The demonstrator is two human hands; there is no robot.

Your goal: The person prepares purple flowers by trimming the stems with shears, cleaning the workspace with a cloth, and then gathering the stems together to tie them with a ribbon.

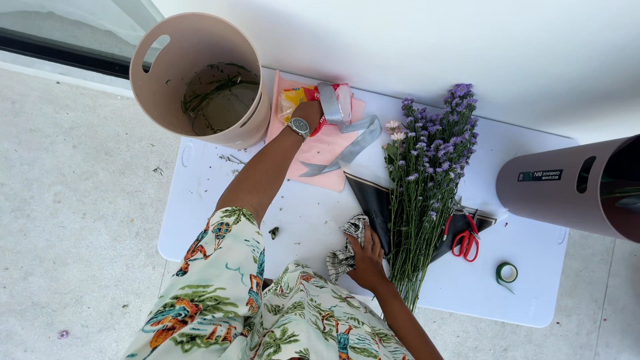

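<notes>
Overhead view of a low white table (520, 293). We saw the left hand (308, 113), a wristwatch (299, 127) on its wrist, reaching away from the body with its fingers curled over a red-and-yellow packet (297, 99); we could not tell how firmly it gripped, since the fingers were largely hidden. The packet lay on a pink paper sheet (319, 155), and just to the right of that hand a grey satin ribbon (351, 137) looped and trailed across the same sheet. Just beyond and left of the left hand stood a beige cylindrical bin (167, 80) with green stem cuttings inside.

The right hand (367, 259), close to the body, lay flat with fingers closed on a checked cloth (345, 250), pressing it to the table. Immediately right of that hand we noted a bunch of purple flowers (433, 153), its stems resting over a dark wrapping sheet (377, 207). Farther right lay red-handled scissors (465, 239) and a roll of green tape (507, 272), with a second bin (567, 187), lying on its side, beyond them.
</notes>
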